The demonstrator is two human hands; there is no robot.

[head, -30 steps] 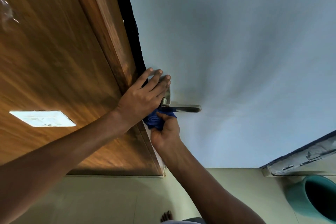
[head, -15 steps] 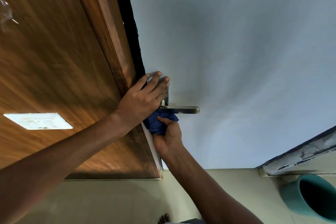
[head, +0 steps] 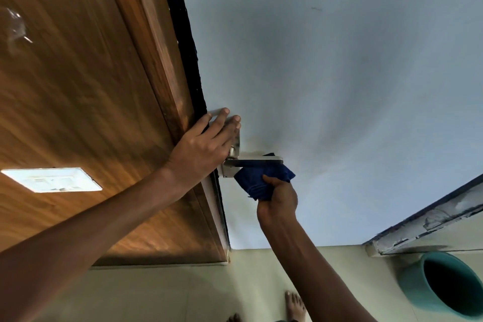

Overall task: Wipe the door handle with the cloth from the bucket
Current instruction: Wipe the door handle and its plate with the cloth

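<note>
Two bare hands at the door's (head: pixel 339 86) edge. L hand (head: pixel 201 150) lies flat, fingers straight, on the edge and the metal plate above the lever, gripping nothing. R hand (head: pixel 278 198) is closed round a blue cloth (head: pixel 258 178), pressing it against the underside of the door handle (head: pixel 254 162), w/ cloth wrapped up behind the lever. Teal bucket (head: pixel 413 287) on floor (head: pixel 183 293) at bottom-right corner, well apart. Wood panel (head: pixel 78 99) at left.

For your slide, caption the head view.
Right hand rubs blue cloth along door handle; left hand steadies door edge.
</note>
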